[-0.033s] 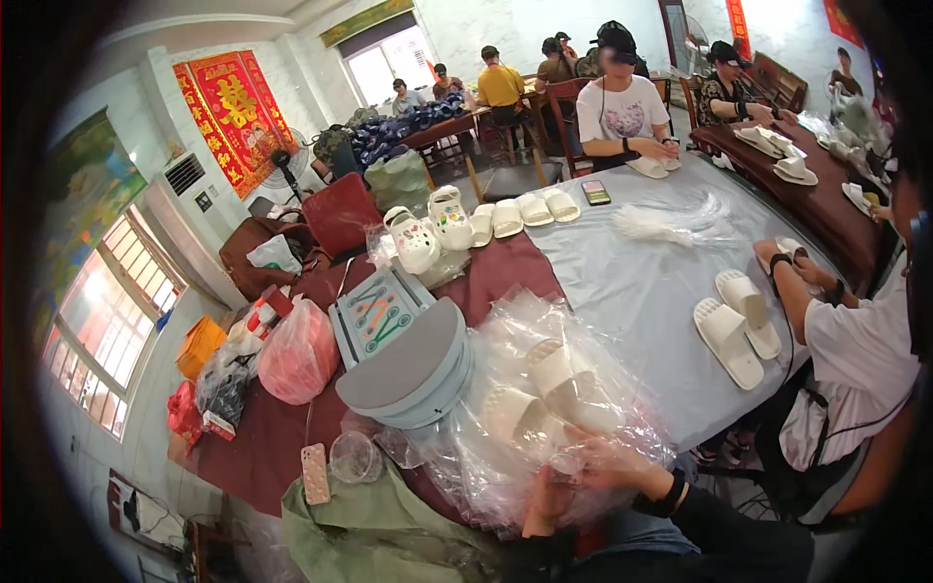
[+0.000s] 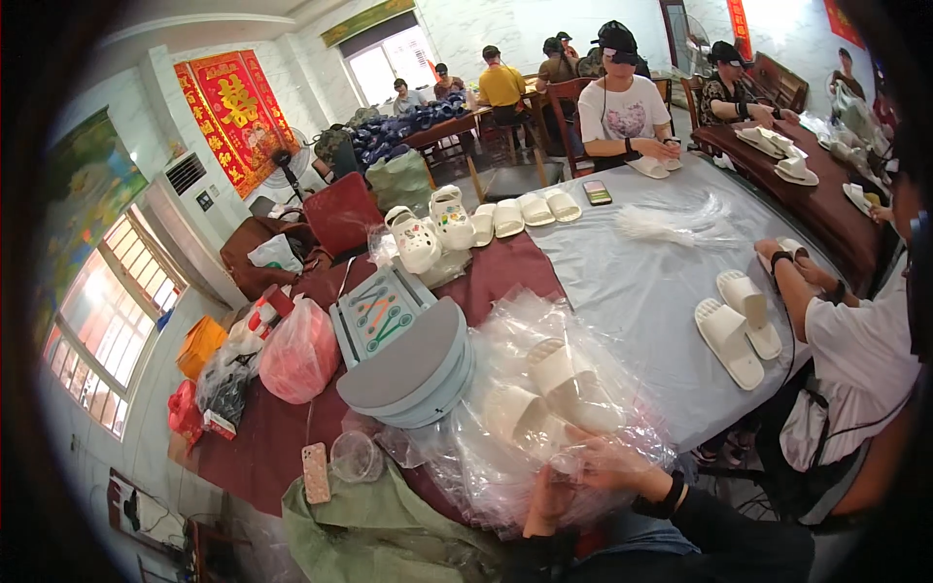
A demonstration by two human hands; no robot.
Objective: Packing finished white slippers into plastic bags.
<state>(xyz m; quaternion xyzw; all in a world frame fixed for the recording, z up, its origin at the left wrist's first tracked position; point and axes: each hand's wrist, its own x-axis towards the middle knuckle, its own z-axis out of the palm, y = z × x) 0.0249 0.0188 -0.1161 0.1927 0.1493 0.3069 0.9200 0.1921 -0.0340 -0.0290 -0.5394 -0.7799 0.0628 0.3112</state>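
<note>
My right hand (image 2: 619, 464), with a dark band at the wrist, has its fingers bent at the near edge of a pile of clear plastic bags (image 2: 466, 476). Close beside it, my left hand (image 2: 551, 497) is raised with fingers closing on the same clear film. Exactly what the fingertips pinch is partly lost in the glare. Just beyond my hands, a pair of cream slippers, the left slipper (image 2: 515, 413) and the right slipper (image 2: 562, 369), lies among the bags, toes pointing away and partly veiled by film.
Left of the bags stands a grey-blue rounded case (image 2: 403, 374). A phone (image 2: 315, 473) and a clear tub (image 2: 357, 457) lie near a green sack (image 2: 379, 530). White clogs (image 2: 416, 243) and several slippers line the far edge. A co-worker (image 2: 855, 330) sits at the right, near another slipper pair (image 2: 729, 342).
</note>
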